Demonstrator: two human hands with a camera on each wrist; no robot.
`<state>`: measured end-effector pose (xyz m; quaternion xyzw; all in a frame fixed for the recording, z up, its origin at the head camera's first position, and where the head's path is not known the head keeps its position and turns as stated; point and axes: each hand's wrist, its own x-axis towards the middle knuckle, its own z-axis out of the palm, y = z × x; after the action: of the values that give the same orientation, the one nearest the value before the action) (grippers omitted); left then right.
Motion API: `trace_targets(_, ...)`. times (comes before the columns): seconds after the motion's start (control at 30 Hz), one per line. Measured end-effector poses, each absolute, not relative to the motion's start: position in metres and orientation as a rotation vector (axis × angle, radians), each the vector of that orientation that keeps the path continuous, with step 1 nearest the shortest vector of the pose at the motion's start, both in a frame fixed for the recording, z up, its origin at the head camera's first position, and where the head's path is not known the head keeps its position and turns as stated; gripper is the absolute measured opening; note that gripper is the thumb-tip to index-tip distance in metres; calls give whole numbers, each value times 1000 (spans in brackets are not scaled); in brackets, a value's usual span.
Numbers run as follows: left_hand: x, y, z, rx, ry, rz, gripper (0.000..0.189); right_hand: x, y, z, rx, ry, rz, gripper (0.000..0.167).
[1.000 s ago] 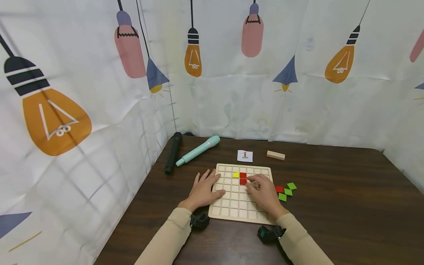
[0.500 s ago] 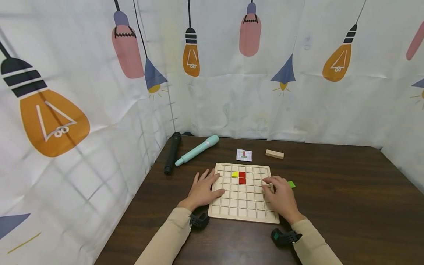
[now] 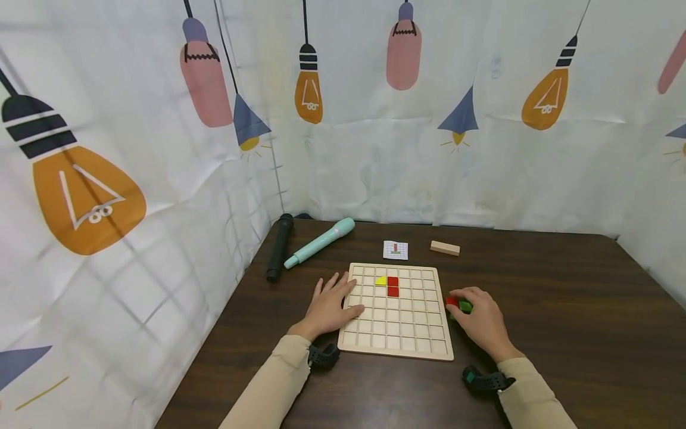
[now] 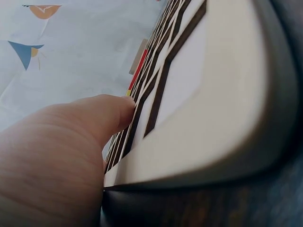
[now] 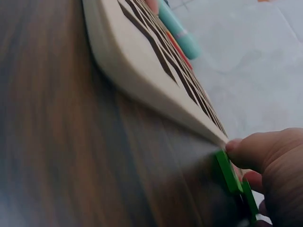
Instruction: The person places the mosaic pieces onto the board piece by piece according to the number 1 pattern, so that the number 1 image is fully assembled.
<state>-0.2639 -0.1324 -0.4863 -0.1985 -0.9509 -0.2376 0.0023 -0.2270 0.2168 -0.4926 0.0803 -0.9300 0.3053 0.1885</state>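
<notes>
The fingers (image 3: pixel 465 292) of the right hand (image 3: pixel 480 319), the nearer one, are held narrowly parted, with a red tile (image 3: pixel 452 301) situated leftward at their tips (whether gripped cannot be told), green tiles (image 3: pixel 465 307) partly covered beneath, and the board (image 3: pixel 405 329), touched by the left hand (image 3: pixel 327 307), farther left on the counter (image 3: pixel 589 328).

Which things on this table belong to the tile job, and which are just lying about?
Part of the job, it seems:
- grid board, under the left hand
- yellow piece and two red tiles on it
- green tiles at the right hand
- grid card, likely

Apparently lying about:
- black rod
- teal rod
- wooden block
</notes>
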Motion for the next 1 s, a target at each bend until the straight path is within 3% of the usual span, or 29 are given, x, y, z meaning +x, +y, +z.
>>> trace_targets(0.5, -265, -132, -488, -618, -2985, -727, 71, -225, 229, -494, 227, -2610, 857, 26)
trace_targets(0.8, -266, -132, -489, -621, -2978, -714, 71, -229, 220, -496, 190, -2678, 822, 36)
trace_targets(1.0, -266, -131, -489, -617, -2984, -711, 70, -228, 219, -496, 207, -2674, 800, 34)
